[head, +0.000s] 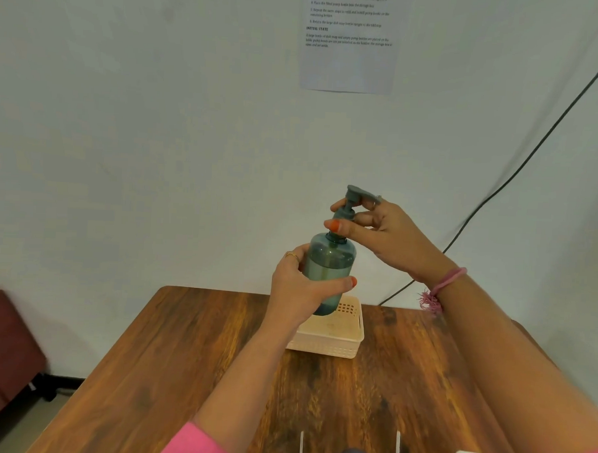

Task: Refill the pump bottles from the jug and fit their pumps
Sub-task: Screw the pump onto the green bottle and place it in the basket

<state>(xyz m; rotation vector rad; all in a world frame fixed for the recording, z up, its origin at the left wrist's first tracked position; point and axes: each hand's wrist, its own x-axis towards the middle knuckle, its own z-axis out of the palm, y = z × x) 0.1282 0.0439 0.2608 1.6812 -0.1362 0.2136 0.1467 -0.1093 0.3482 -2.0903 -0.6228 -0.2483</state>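
Teal and translucent, the pump bottle [328, 272] is held up in the air above the wooden desk [168, 357], upright with a slight tilt, in front of the pale wall. On its left the left hand [296, 288] wraps the body, its fingers [346, 284] closed round it and the thumb across the front. Below and behind sits a cream basket [333, 341] on the desk. To the right, the right hand [376, 229] pinches the grey-green pump [351, 203] at its collar above the bottle's neck, fingertips closed on it. A pink thread band [442, 287] circles that wrist.
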